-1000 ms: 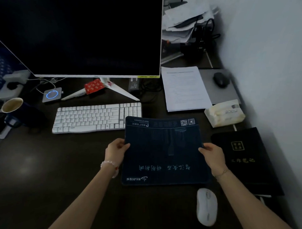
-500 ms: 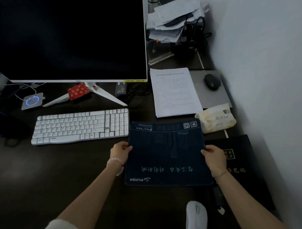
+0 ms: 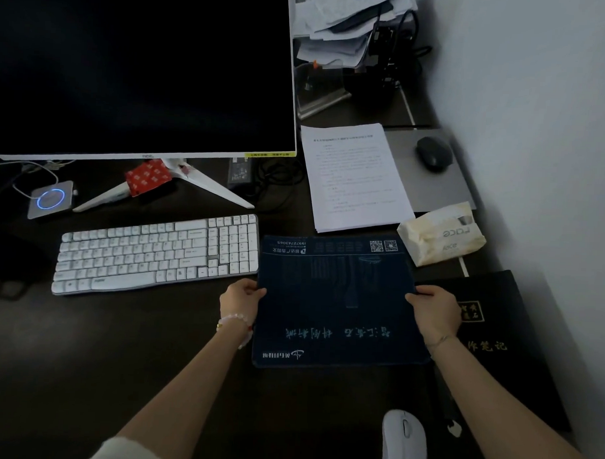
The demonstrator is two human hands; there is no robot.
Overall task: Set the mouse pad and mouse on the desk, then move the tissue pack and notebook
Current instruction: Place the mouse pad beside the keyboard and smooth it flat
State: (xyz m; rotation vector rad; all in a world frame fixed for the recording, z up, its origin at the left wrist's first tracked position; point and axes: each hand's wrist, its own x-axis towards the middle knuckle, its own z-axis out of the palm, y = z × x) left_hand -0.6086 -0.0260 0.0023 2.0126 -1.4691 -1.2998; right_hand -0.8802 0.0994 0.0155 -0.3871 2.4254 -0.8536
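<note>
Both hands grip the mouse pad (image 3: 336, 299), left hand (image 3: 240, 301) & right hand (image 3: 433, 313) pinching opp. side edges, just right of the keyboard (image 3: 156, 251). White mouse (image 3: 403, 440) lies near, closer to right hand.

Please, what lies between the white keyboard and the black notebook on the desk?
In the head view, the dark blue mouse pad lies between the keyboard and notebook, gripped by left hand and right hand.
</note>
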